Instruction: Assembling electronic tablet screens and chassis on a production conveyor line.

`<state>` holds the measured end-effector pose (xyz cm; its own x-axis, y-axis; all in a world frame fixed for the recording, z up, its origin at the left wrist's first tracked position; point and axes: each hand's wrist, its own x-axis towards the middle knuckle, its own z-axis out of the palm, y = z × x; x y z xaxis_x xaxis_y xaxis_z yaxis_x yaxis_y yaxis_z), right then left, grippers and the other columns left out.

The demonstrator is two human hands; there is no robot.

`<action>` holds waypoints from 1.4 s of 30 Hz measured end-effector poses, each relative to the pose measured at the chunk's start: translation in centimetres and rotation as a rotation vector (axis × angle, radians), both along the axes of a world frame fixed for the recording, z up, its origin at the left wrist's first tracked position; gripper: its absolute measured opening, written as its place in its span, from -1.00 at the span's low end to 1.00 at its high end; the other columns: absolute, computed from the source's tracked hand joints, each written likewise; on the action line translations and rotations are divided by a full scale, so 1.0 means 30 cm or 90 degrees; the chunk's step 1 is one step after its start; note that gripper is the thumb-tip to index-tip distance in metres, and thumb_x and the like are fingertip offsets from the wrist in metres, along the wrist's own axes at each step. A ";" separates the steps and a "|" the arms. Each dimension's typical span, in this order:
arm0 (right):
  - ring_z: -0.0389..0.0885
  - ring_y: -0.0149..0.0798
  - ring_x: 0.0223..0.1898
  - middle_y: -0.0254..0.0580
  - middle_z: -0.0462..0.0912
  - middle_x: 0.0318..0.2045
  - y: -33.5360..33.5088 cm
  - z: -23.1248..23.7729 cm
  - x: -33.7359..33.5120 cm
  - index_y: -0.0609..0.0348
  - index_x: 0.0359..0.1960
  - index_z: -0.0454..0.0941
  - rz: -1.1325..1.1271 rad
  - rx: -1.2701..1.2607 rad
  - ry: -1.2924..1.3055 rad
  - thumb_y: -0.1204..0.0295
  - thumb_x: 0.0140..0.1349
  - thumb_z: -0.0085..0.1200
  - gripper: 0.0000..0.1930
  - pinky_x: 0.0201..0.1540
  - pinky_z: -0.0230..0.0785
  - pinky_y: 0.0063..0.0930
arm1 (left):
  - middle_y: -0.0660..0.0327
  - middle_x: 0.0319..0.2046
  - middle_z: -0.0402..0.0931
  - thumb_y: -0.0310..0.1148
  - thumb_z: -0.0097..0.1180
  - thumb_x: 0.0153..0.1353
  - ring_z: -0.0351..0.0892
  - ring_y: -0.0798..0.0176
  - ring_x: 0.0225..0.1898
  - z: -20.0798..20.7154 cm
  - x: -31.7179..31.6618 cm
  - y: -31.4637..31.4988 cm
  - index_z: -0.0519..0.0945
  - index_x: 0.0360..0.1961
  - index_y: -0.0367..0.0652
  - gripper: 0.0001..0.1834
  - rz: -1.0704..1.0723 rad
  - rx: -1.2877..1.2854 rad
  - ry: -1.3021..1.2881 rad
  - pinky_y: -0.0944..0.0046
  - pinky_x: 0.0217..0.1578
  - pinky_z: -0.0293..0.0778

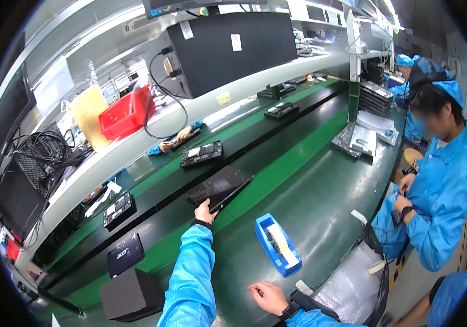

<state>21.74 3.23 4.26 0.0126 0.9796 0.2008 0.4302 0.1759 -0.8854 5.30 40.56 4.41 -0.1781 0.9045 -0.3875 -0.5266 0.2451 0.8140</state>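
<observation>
My left hand (204, 211) reaches forward over the bench, fingers closed on the near edge of a dark, flat, laptop-like device (220, 185). That device is tilted above the belt and the green strip beside it. My right hand (269, 296) lies low over the green bench top, its fingers loosely bent and a little apart, with nothing visible in them. Just beyond it stands a blue tape dispenser (278, 245) with a pale roll of tape. To the left of my left sleeve, a small dark panel (125, 255) lies behind a black foam block (130, 294).
Opened laptop bases (202, 154) (119, 210) sit along the belt. Across it, another person's hands (181, 136) work on a device. A red bin (127, 113) and a black case (233, 52) occupy the shelf. Bubble wrap (350, 283) hangs near a person in blue (435, 185) at right.
</observation>
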 end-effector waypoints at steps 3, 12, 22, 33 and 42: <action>0.58 -0.13 -0.35 -0.25 0.62 -0.44 -0.008 -0.019 -0.004 0.03 -0.34 0.62 0.000 0.002 0.012 0.38 0.18 0.03 -0.88 -0.27 0.40 -0.29 | 0.06 -0.14 0.53 -0.43 0.14 0.19 0.57 0.01 -0.14 0.016 0.002 -0.080 0.48 -0.09 -0.31 -0.71 0.051 0.070 -0.006 -0.24 -0.11 0.51; 0.56 -0.25 -0.48 -0.18 0.62 -0.46 -0.022 -0.060 -0.008 0.13 -0.30 0.62 -0.006 -0.005 0.093 0.38 0.22 0.03 -0.85 -0.40 0.39 -0.41 | 0.05 -0.10 0.51 -0.42 0.08 0.26 0.52 0.00 -0.05 0.211 -0.194 -0.608 0.47 -0.09 -0.30 -0.76 0.032 0.058 -0.149 -0.20 -0.01 0.47; 0.44 -0.49 -0.39 -0.26 0.53 -0.32 -0.077 0.062 0.037 0.22 0.19 0.22 -0.070 0.060 0.312 0.43 0.34 -0.08 -0.59 -0.30 0.35 -0.62 | 0.07 -0.14 0.56 -0.40 0.06 0.28 0.59 0.15 -0.17 0.112 -0.379 -1.469 0.47 -0.10 -0.36 -0.75 -0.012 0.001 -0.061 0.08 -0.04 0.51; 0.61 -0.14 -0.47 -0.04 0.61 -0.53 -0.056 0.019 0.038 0.31 -0.37 0.56 -0.044 -0.124 -0.100 0.18 0.15 0.18 -0.64 -0.40 0.41 -0.30 | 0.06 -0.16 0.55 -0.35 0.15 0.21 0.53 0.25 -0.15 0.079 -0.377 -1.615 0.46 -0.02 -0.41 -0.60 -0.026 0.052 0.403 0.28 -0.09 0.43; 0.59 -0.18 -0.54 -0.08 0.58 -0.57 -0.037 -0.003 0.029 0.31 -0.39 0.49 0.017 -0.160 -0.095 0.12 0.17 0.18 -0.60 -0.45 0.41 -0.32 | 0.11 -0.62 0.55 -0.04 0.21 0.13 0.57 0.25 -0.52 0.013 -0.506 -1.559 0.53 -0.51 -0.32 -0.54 -0.055 -0.145 0.725 0.26 -0.45 0.45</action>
<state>22.61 2.13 4.18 -0.0256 0.9984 -0.0502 0.5567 -0.0275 -0.8302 -9.88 -6.21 4.79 -0.4688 0.8608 -0.1981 0.5070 0.4458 0.7377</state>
